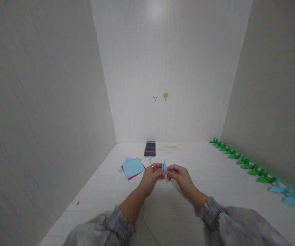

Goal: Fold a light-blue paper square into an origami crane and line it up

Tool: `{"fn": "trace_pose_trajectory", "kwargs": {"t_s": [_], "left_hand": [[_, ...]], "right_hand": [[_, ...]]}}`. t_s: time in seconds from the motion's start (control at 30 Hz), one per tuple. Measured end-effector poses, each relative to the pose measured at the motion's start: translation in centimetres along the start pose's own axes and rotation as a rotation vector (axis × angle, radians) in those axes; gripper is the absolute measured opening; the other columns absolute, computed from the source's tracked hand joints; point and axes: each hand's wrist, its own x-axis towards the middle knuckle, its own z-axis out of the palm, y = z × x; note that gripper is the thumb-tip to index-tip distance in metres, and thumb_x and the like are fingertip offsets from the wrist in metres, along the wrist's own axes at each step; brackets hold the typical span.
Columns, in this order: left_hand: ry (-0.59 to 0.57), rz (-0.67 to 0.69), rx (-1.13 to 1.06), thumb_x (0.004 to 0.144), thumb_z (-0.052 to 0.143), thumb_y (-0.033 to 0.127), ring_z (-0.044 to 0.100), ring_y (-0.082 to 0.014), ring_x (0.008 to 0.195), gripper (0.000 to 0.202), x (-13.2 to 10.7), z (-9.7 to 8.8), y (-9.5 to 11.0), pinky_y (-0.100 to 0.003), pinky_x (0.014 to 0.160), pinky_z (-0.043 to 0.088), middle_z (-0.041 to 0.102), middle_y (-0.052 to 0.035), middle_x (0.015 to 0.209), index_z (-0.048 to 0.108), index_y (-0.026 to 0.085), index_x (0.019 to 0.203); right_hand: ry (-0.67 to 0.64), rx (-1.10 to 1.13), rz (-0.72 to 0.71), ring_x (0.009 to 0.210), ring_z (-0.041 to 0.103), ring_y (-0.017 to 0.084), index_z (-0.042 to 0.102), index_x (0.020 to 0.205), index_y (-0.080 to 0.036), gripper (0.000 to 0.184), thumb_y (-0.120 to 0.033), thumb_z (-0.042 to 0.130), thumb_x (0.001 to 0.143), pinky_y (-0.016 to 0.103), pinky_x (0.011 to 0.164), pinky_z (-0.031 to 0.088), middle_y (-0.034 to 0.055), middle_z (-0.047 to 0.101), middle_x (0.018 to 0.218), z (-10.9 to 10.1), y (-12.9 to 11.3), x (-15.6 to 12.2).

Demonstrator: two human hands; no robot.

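Observation:
A small piece of folded light-blue paper (164,165) is held above the middle of the table, with two narrow points sticking up. My left hand (152,176) pinches it from the left, thumb and fingers closed on its lower part. From the right, the closed fingertips of my right hand (177,172) grip its other side. The fingers hide the lower part of the folded paper. Just left of my left hand lies a loose stack of square paper sheets (133,168), light blue over red.
A phone (150,149) lies near the back wall, with a white cable (147,223) running toward me. Folded green paper figures (245,162) and light-blue paper figures (291,198) line the right wall. A red scrap (78,203) lies at left. Two hooks (165,95) are on the back wall.

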Motion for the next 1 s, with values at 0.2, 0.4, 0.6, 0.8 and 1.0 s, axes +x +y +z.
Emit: {"fn": "trace_pose_trajectory", "kwargs": {"t_s": [0.2,0.4,0.6,0.8,1.0], "left_hand": [[0.026,-0.013,0.002,0.051,0.067,0.025,0.053,-0.0077,0.052,0.033,0.0,-0.1,0.1,-0.022,0.056,0.041,0.057,-0.0006,0.065,0.046,0.014,0.075],[0.079,0.018,0.009,0.052,0.067,0.024,0.053,-0.0084,0.048,0.033,0.3,-0.2,0.0,-0.022,0.053,0.042,0.054,0.003,0.057,0.044,0.015,0.075],[0.088,0.021,0.054,0.052,0.065,0.028,0.052,-0.0078,0.048,0.025,0.4,-0.2,-0.1,-0.022,0.054,0.041,0.054,0.0017,0.057,0.052,0.012,0.067],[0.081,0.027,0.112,0.052,0.065,0.029,0.049,-0.0069,0.046,0.025,0.4,-0.3,0.1,-0.021,0.05,0.039,0.054,0.0013,0.055,0.056,0.012,0.067],[0.092,0.074,0.191,0.053,0.064,0.029,0.049,-0.0077,0.046,0.024,0.5,-0.7,-0.1,-0.021,0.049,0.038,0.054,0.0013,0.053,0.056,0.012,0.068]], "right_hand": [[0.013,-0.043,-0.021,0.046,0.048,0.01,0.059,0.065,-0.013,0.019,-0.032,0.058,0.06,0.022,0.05,0.039,-0.0022,0.053,0.046,-0.1,-0.2,-0.1],[-0.007,-0.027,-0.03,0.046,0.047,0.009,0.059,0.067,-0.013,0.019,-0.031,0.056,0.063,0.022,0.051,0.038,-0.0021,0.053,0.047,-0.2,-0.4,-0.2],[-0.006,-0.004,-0.022,0.044,0.047,0.009,0.058,0.067,-0.013,0.02,-0.032,0.057,0.06,0.023,0.049,0.038,-0.0024,0.053,0.046,-0.2,-0.1,-0.1],[-0.024,0.04,-0.036,0.044,0.047,0.009,0.053,0.07,-0.014,0.019,-0.031,0.057,0.062,0.022,0.047,0.038,-0.0032,0.052,0.047,-0.3,0.4,0.1],[-0.032,0.172,-0.074,0.044,0.047,0.008,0.047,0.073,-0.016,0.018,-0.024,0.058,0.061,0.021,0.044,0.037,-0.0046,0.05,0.051,-0.3,0.7,0.2]]}}
